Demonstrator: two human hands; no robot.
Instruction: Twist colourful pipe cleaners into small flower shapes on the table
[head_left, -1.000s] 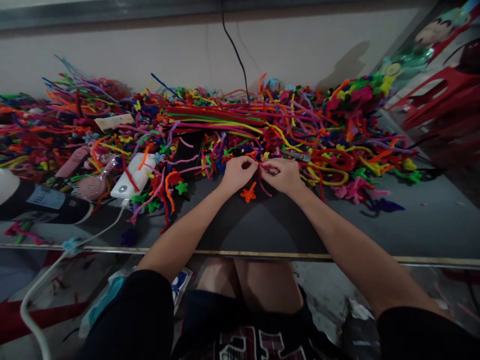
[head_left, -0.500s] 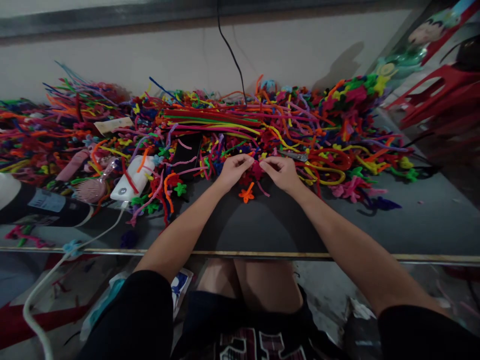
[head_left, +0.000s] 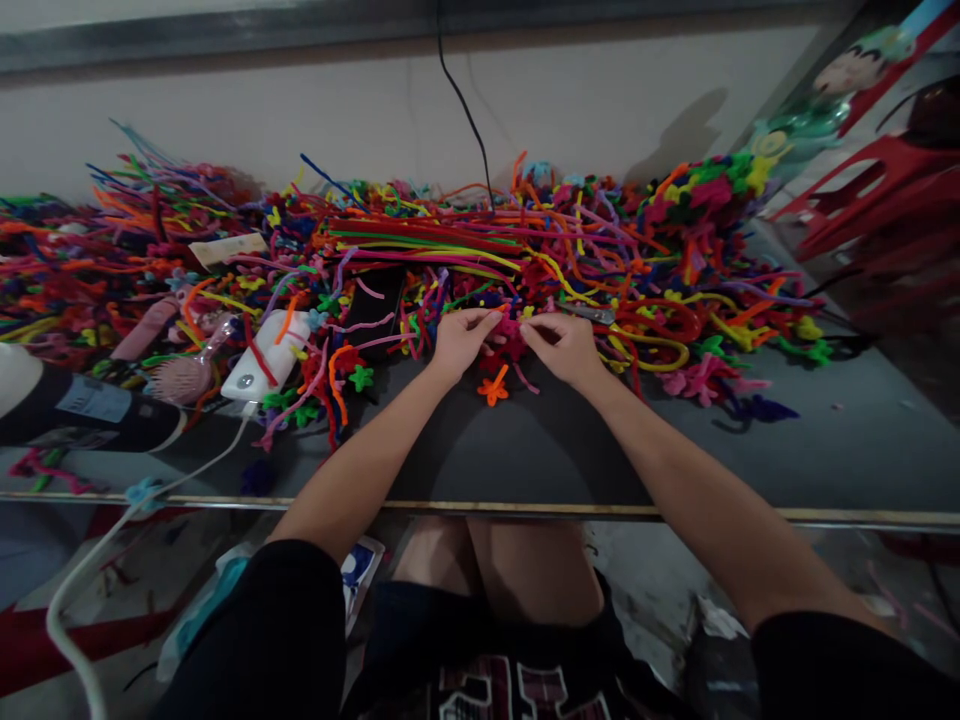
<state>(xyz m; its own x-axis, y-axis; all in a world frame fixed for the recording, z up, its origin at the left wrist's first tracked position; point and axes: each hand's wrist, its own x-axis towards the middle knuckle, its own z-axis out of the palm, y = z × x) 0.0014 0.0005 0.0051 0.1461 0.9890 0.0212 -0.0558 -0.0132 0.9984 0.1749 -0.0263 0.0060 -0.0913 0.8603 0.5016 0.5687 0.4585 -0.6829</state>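
My left hand (head_left: 461, 342) and my right hand (head_left: 566, 346) face each other at the near edge of the pile, thumbs and forefingers pinched. Between the fingertips is a magenta fuzzy pipe cleaner piece (head_left: 511, 340), which both hands grip; its exact shape is hard to make out. Just below it on the dark tabletop (head_left: 525, 450) lies an orange pipe cleaner flower (head_left: 493, 387). A metal hand tool (head_left: 591, 313) rests behind my right hand, partly among the pipe cleaners.
Loose pipe cleaners and finished flowers heap along the wall. A bundle of straight pipe cleaners (head_left: 427, 243) lies across the middle. To the left are a white corded device (head_left: 266, 355), a pink hairbrush (head_left: 184, 378) and a dark cylinder (head_left: 90, 410). Red stools (head_left: 855, 190) stand right.
Both hands stay in nearly the same place. The left hand's fingers have shifted slightly, its lower fingers now showing beneath the forefinger. The magenta piece is still between the hands.
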